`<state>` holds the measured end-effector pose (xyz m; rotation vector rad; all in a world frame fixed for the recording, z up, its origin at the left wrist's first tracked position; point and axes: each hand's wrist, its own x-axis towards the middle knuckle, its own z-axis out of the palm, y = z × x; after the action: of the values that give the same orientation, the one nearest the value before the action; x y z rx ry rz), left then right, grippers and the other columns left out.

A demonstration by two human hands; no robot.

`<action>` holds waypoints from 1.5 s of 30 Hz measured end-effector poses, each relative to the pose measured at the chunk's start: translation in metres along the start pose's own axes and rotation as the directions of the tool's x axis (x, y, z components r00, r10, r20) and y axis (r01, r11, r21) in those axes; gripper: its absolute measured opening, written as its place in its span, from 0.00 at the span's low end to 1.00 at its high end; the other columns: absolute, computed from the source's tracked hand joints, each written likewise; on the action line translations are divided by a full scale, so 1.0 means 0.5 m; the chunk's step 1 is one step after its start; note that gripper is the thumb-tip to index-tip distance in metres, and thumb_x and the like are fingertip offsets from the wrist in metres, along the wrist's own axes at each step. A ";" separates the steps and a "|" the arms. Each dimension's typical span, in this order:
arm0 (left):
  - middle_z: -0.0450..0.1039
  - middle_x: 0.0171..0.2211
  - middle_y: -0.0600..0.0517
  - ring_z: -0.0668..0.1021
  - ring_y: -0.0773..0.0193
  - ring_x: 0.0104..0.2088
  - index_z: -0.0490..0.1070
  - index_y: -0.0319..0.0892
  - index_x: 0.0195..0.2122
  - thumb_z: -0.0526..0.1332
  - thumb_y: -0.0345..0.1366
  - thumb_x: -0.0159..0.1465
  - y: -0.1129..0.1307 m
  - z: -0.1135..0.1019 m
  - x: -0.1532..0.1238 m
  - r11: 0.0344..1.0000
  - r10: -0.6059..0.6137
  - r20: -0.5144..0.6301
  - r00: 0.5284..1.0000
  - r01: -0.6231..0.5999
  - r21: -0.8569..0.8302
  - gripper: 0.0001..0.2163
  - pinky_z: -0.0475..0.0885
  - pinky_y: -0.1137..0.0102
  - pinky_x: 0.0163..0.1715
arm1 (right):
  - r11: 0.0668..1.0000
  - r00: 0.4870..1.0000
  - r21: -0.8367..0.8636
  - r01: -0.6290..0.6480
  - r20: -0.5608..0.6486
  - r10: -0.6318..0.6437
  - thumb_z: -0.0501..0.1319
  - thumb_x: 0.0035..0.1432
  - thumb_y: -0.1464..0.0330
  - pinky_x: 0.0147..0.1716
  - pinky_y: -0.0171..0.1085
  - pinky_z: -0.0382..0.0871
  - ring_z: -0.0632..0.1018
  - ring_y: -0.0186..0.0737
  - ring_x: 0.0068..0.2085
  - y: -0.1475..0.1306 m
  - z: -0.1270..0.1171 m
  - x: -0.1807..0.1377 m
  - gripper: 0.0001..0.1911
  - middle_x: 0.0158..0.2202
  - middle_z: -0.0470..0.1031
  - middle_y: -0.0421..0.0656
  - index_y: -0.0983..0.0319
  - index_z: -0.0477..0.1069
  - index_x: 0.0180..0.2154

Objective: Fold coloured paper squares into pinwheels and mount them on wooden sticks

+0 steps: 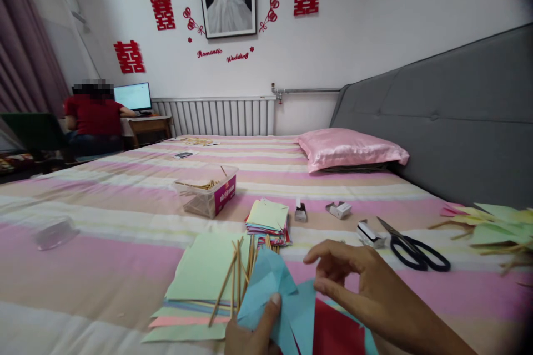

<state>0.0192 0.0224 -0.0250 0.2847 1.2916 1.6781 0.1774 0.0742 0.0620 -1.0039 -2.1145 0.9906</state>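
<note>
Over the pink-and-white striped bedsheet (125, 272), the left hand (252, 339) grips a cut sky-blue paper sheet (263, 284), thumb pressed on top; its raised peak points away from the wearer, its long axis unclear. The right hand (360, 277) curls loosely just beside it, thumb apart. Red cursive wall lettering (210, 53) reads "Romantic Wedding"; the clear plastic box's (195, 201) purple label (225, 196) is illegible.

A pink pillow (352, 148) (shiny) beside the grey headboard (449, 94); framed portrait (228, 3) above radiator (216, 116).
</note>
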 end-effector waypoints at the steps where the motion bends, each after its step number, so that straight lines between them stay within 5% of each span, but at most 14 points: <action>1: 0.76 0.17 0.49 0.77 0.59 0.20 0.72 0.37 0.20 0.72 0.32 0.38 0.003 0.000 0.000 0.998 -0.033 0.025 0.999 0.034 -0.043 0.10 0.70 0.70 0.19 | 1.000 0.998 0.006 -0.004 0.063 0.003 0.58 0.50 0.74 0.28 0.32 0.67 0.75 0.34 0.29 -0.001 -0.003 -0.004 0.11 0.25 0.74 0.37 0.56 0.71 0.37; 5: 0.76 0.18 0.51 0.76 0.62 0.20 0.72 0.37 0.22 0.71 0.29 0.38 0.022 0.004 -0.008 0.973 -0.118 0.125 0.985 0.140 -0.182 0.11 0.70 0.71 0.21 | 0.997 0.938 0.069 -0.036 0.346 0.010 0.57 0.45 0.80 0.30 0.31 0.68 0.76 0.35 0.30 0.005 -0.001 -0.010 0.23 0.28 0.77 0.38 0.54 0.71 0.42; 8: 0.76 0.19 0.52 0.77 0.62 0.22 0.72 0.38 0.22 0.70 0.25 0.38 0.032 0.008 -0.014 0.946 -0.153 0.172 0.973 0.195 -0.259 0.10 0.71 0.70 0.24 | 0.993 0.924 0.110 -0.046 0.383 0.001 0.56 0.44 0.81 0.30 0.30 0.67 0.76 0.34 0.30 0.014 0.015 -0.003 0.24 0.28 0.77 0.38 0.54 0.72 0.42; 15: 0.77 0.19 0.50 0.77 0.60 0.22 0.71 0.37 0.22 0.70 0.26 0.38 0.028 0.013 -0.016 0.936 -0.167 0.164 0.972 0.208 -0.284 0.11 0.71 0.68 0.26 | 0.972 0.955 0.233 -0.021 0.291 -0.049 0.62 0.46 0.76 0.28 0.28 0.67 0.76 0.33 0.28 0.018 0.040 0.016 0.09 0.26 0.80 0.39 0.60 0.79 0.29; 21: 0.72 0.15 0.54 0.71 0.68 0.15 0.69 0.38 0.18 0.71 0.34 0.40 0.011 0.001 -0.002 0.988 0.007 0.102 0.995 0.009 -0.153 0.11 0.65 0.74 0.16 | 0.943 0.980 0.324 -0.075 0.197 0.010 0.62 0.45 0.76 0.26 0.29 0.68 0.78 0.34 0.25 -0.004 0.056 0.020 0.07 0.22 0.78 0.38 0.61 0.77 0.23; 26: 0.73 0.18 0.53 0.74 0.63 0.20 0.72 0.40 0.19 0.69 0.27 0.38 0.001 -0.010 0.009 0.992 0.113 0.027 0.993 -0.112 -0.060 0.08 0.68 0.72 0.22 | 0.903 0.985 0.395 -0.170 0.102 0.140 0.62 0.44 0.74 0.23 0.32 0.69 0.79 0.40 0.24 -0.001 0.088 0.024 0.03 0.21 0.78 0.42 0.64 0.72 0.21; 45: 0.74 0.18 0.50 0.75 0.61 0.20 0.74 0.39 0.21 0.69 0.39 0.40 -0.003 -0.007 0.002 0.992 0.122 -0.004 0.993 -0.122 0.023 0.10 0.71 0.70 0.22 | 0.911 0.973 0.359 -0.202 -0.031 0.228 0.59 0.47 0.69 0.20 0.32 0.68 0.78 0.40 0.21 0.013 0.120 0.027 0.07 0.17 0.77 0.42 0.61 0.61 0.23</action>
<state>0.0170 0.0207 -0.0279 0.3797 1.3208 1.7684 0.1277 0.0660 0.0261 -1.0819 -1.7072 1.3646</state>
